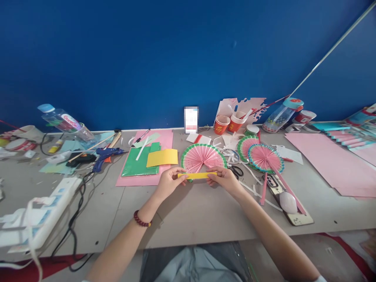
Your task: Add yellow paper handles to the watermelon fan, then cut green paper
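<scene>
Behind the half-open watermelon-patterned fan (pixel 202 152), the largest thing before you was a blue wall (pixel 176 58). The grey counter (pixel 164 223) stretched under the fan and out to both sides of it. Well to the right of the fan, broad pink sheets (pixel 331 160) lay flat. A white power strip (pixel 55 207) sat far to the fan's left and closer to your body. Left of the fan, nearer than the strip, was a green pack (pixel 138 168) on pink paper. A round pink fan (pixel 266 156) with a blue rim lay just right of the half-open fan, and a blue glue gun (pixel 105 156) rested well to its left. Just beside the fan on the left, a yellow card (pixel 163 158) overlapped the green pack.

Your left hand (pixel 172 181) and right hand (pixel 225 180) were at the near side of the fan, one toward each end of it, each pinching a narrow yellow strip (pixel 197 176) between thumb and fingers. The yellow strip ran straight between your fingertips, across the fan's near edge; whether it touched the fan you could not tell.
</scene>
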A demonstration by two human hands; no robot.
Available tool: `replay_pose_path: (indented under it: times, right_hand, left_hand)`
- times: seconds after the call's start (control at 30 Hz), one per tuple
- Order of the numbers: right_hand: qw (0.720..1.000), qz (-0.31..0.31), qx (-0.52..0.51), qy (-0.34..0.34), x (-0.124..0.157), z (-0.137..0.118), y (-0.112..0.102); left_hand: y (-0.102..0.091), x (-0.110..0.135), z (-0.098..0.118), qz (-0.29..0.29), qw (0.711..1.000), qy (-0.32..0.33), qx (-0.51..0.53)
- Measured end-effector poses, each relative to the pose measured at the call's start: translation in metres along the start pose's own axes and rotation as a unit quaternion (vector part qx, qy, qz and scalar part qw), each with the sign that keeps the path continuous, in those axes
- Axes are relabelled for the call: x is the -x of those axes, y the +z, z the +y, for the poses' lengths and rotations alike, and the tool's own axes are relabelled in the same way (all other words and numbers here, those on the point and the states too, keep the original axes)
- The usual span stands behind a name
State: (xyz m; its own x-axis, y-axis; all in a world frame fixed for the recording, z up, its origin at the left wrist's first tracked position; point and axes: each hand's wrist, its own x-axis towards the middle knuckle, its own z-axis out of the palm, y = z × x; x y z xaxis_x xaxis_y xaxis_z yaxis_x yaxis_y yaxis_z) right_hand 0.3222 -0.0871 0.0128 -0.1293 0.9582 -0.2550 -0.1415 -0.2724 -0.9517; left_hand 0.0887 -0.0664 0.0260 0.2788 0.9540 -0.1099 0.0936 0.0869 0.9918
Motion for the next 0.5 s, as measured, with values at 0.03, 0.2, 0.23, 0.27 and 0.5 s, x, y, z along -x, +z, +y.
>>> replay_pose_path:
  times: [0.03,0.2,0.23,0.27,0.5]
  right_hand:
    - [1.0,0.005,-0.001,0.001,0.0,-0.001,0.0]
    - [1.0,0.003,-0.008,0.003,0.002,-0.007,-0.003]
    - [1.0,-0.007,-0.008,0.003,0.003,-0.008,-0.004]
    - [1.0,-0.017,-0.007,0.005,0.004,-0.01,-0.005]
    - [1.0,-0.02,0.019,-0.009,0.006,-0.016,-0.01]
  left_hand:
    - [0.0,0.0,0.0,0.002,1.0,0.006,-0.002]
    - [-0.004,-0.002,0.001,-0.006,1.0,0.021,0.022]
    - [-0.005,-0.002,0.002,-0.009,0.999,0.02,0.026]
    - [-0.007,-0.002,0.003,-0.011,0.999,0.019,0.029]
    - [-0.015,-0.001,0.007,-0.059,0.998,-0.015,0.029]
